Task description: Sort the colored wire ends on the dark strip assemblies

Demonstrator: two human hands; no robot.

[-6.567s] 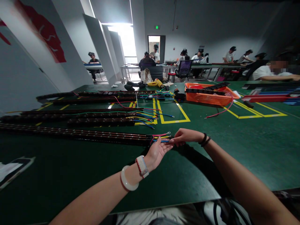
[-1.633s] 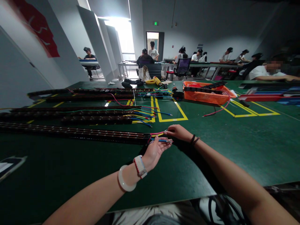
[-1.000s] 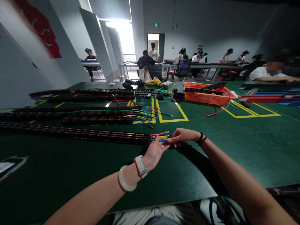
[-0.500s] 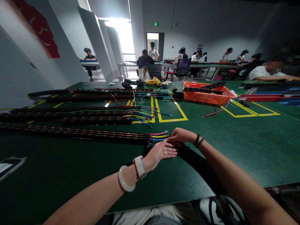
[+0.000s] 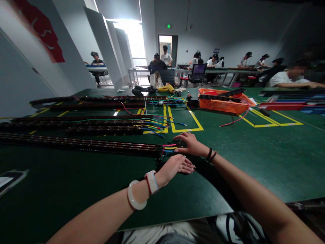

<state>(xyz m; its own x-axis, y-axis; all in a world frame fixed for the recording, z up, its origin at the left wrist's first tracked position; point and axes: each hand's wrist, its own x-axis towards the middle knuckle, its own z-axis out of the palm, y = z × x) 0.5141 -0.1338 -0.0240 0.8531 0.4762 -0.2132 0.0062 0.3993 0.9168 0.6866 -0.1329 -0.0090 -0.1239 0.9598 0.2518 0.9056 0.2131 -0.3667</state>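
A long dark wire harness (image 5: 101, 144) lies across the near part of the table. Pink, yellow and blue wires (image 5: 169, 147) come out of its right end. Around those wire tips my right hand (image 5: 191, 145) is open, thumb and fingers spread apart; its thumb is by the yellow wire, and whether it touches cannot be made out. Just below and nearer to me, my left hand (image 5: 175, 168) is open above the table, its fingers stretched to the right and slightly bent. No object can be made out in either hand.
More harnesses (image 5: 83, 124) with coloured wire ends lie further back on the green table (image 5: 254, 162). An orange basket (image 5: 223, 105) and a yellow heat gun (image 5: 167, 88) are at the far side. Blurred red and blue items lie at right. Several people sit beyond.
My right hand has let its pinch open and lifted slightly up and left, spreading its fingers over the wire ends. My left hand has turned a little, its fingers curling somewhat.
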